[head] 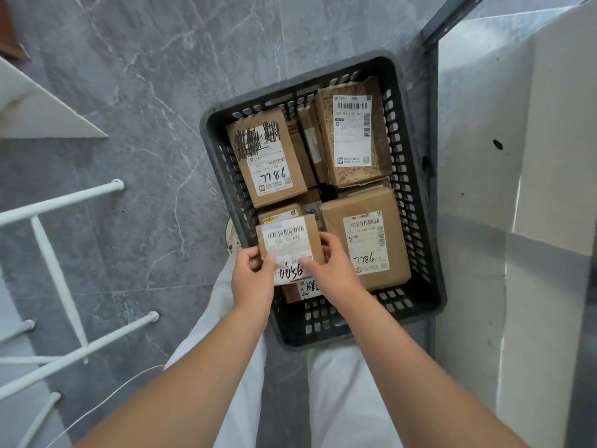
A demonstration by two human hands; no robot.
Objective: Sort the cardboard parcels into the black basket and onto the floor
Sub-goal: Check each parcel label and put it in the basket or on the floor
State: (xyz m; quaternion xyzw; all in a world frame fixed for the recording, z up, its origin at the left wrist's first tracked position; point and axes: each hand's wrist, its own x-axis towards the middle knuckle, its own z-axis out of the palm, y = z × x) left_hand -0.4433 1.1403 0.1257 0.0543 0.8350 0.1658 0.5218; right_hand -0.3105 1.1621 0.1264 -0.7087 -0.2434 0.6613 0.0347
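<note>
over the near left corner of the black basket, the left hand and right hand are both gripping one small parcel by its near end, equally close. its long axis is pointing away from the person; the floor is lying just left, other parcels ahead and right.

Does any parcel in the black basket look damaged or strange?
Yes. The far-right parcel has a scuffed, worn surface and a ragged lower edge. The far-left parcel has its label's top scribbled over in black.
</note>
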